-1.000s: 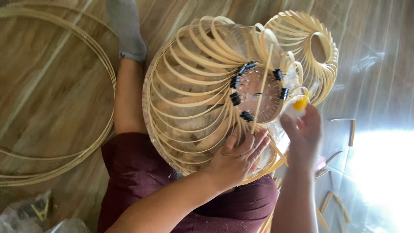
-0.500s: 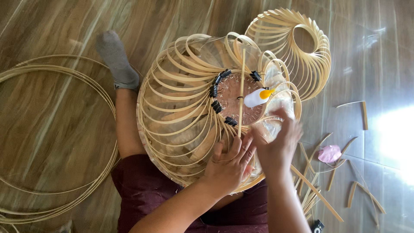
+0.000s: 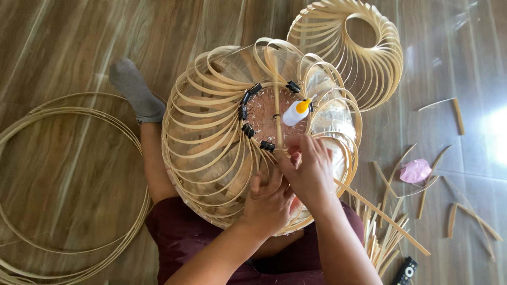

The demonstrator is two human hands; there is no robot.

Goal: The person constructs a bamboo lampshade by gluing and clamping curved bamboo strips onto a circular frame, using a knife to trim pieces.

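we see the wood floor (image 3: 79,42) under everything, with loose bamboo hoops (image 3: 63,190) at the left and a finished strip frame (image 3: 348,47) at the top right. the large bamboo strip frame (image 3: 211,148) rests on our lap, and since a second ago it has shifted from the right toward the centre of view. cut bamboo strips (image 3: 385,232) lie at the right.

our left hand (image 3: 269,203) is curled against the lower rim of the frame. our right hand (image 3: 309,169) has come in from the right edge to sit touching the left hand; it now pinches an upright strip (image 3: 277,100) at the hub. the small glue bottle (image 3: 293,112) lies at the hub among black clips (image 3: 245,113); we cannot tell whether the fingers grip it.
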